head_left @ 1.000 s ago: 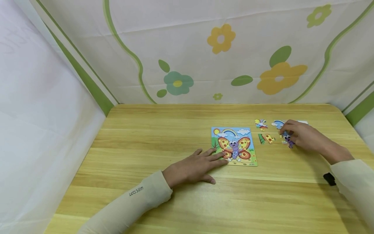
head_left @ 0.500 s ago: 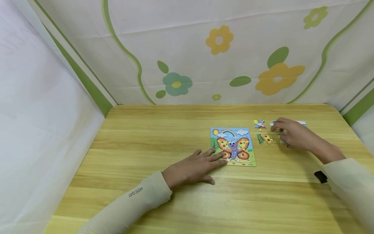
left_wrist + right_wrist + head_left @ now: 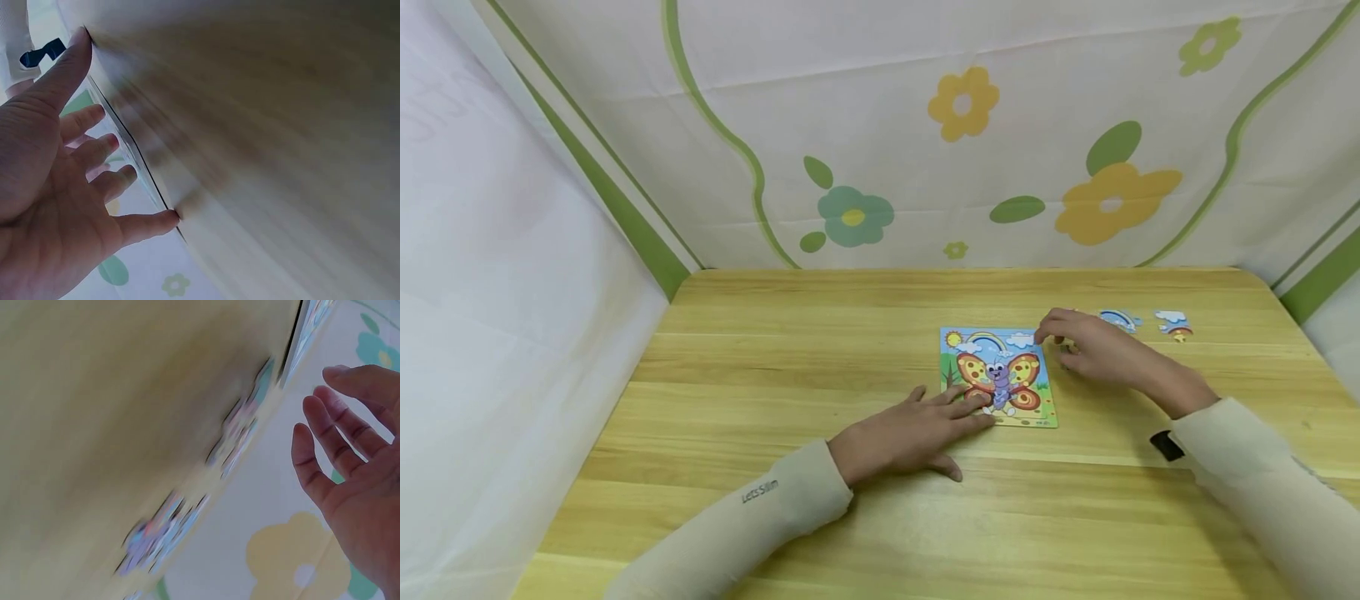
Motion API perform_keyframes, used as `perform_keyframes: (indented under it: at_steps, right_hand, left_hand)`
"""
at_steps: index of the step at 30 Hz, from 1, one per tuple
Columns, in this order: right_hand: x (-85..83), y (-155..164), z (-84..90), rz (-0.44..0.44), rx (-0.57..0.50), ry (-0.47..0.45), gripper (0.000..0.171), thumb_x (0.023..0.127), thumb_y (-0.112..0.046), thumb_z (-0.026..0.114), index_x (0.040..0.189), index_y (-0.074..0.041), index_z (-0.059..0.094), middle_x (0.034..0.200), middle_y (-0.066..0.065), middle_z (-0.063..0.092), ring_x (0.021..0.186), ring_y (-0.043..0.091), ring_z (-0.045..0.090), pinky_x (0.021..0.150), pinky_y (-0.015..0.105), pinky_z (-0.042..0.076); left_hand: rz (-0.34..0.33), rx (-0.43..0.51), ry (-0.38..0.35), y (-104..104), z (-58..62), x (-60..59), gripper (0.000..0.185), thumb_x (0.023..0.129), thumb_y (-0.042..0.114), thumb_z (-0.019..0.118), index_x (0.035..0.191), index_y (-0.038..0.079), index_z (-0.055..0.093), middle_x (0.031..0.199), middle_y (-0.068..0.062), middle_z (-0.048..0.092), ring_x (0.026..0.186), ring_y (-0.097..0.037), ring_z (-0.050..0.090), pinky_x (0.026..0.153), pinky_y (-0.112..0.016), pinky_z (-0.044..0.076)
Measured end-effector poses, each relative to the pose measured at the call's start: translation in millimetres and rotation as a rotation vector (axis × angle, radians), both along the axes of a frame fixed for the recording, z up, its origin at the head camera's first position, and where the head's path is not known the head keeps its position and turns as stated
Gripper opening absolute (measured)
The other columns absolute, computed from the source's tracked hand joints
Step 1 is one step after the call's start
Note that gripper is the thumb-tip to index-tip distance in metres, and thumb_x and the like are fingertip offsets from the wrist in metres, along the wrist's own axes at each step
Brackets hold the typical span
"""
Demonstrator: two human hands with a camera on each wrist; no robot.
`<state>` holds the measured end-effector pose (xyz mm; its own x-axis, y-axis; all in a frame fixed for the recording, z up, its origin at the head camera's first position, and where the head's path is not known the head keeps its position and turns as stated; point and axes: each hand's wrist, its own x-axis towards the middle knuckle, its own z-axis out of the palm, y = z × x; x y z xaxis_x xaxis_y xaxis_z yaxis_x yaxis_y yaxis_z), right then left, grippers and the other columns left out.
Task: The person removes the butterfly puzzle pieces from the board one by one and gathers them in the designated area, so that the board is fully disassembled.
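A square butterfly picture puzzle (image 3: 1000, 367) lies flat on the wooden table. My left hand (image 3: 917, 432) rests on its lower left corner with fingers spread; in the left wrist view the thumb and little fingertip touch the table. My right hand (image 3: 1097, 348) hovers at the board's right edge. In the right wrist view its fingers are loosely bent, with nothing between them. Loose puzzle pieces (image 3: 240, 422) lie below that hand, blurred. A piece with purple parts (image 3: 153, 540) lies farther off. From the head view, the right hand hides most of the nearer pieces.
To the right of that hand lie a rainbow puzzle piece (image 3: 1118, 320) and a cloud puzzle piece (image 3: 1173, 323). A white flowered cloth (image 3: 887, 125) stands behind the table's back edge. A black object (image 3: 1167, 446) sits at the right sleeve cuff.
My right hand has moved left from above the purple piece to the board's right edge, uncovering the rainbow and cloud pieces. My left hand has shifted slightly right and stays on the board.
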<state>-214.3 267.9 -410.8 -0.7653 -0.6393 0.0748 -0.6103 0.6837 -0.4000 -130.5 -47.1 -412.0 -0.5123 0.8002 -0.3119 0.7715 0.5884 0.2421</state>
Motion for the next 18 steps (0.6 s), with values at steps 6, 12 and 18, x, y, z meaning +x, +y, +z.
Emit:
perform_keyframes:
  at_steps: [6, 12, 18]
  right_hand:
    - [1.0, -17.3, -4.2, 0.019, -0.007, -0.066, 0.027, 0.092, 0.006, 0.072, 0.115, -0.008, 0.074, 0.121, 0.009, 0.07, 0.113, 0.032, 0.067, 0.095, 0.054, 0.056]
    - [0.8, -29.2, -8.7, 0.064, -0.005, -0.096, 0.03, 0.09, 0.005, 0.073, 0.115, -0.011, 0.074, 0.124, 0.006, 0.069, 0.118, 0.032, 0.065, 0.098, 0.055, 0.055]
    - [1.5, -36.6, -11.9, 0.109, 0.006, -0.108, 0.031, 0.089, 0.005, 0.075, 0.116, -0.012, 0.075, 0.125, 0.006, 0.069, 0.122, 0.034, 0.064, 0.102, 0.057, 0.053]
  left_hand:
    - [0.021, -0.024, -0.034, 5.4, 1.3, 0.6, 0.083, 0.098, 0.055, 0.062, 0.168, 0.033, 0.024, 0.177, 0.006, 0.013, 0.164, -0.026, 0.015, 0.121, -0.068, 0.031]
    - [0.016, -0.033, -0.023, 6.6, 1.2, 0.8, 0.084, 0.097, 0.055, 0.063, 0.168, 0.033, 0.024, 0.177, 0.006, 0.014, 0.164, -0.024, 0.016, 0.121, -0.069, 0.031]
    - [0.019, -0.038, -0.025, 7.5, 0.3, -0.4, 0.085, 0.097, 0.055, 0.063, 0.168, 0.032, 0.024, 0.177, 0.007, 0.014, 0.164, -0.025, 0.015, 0.12, -0.07, 0.031]
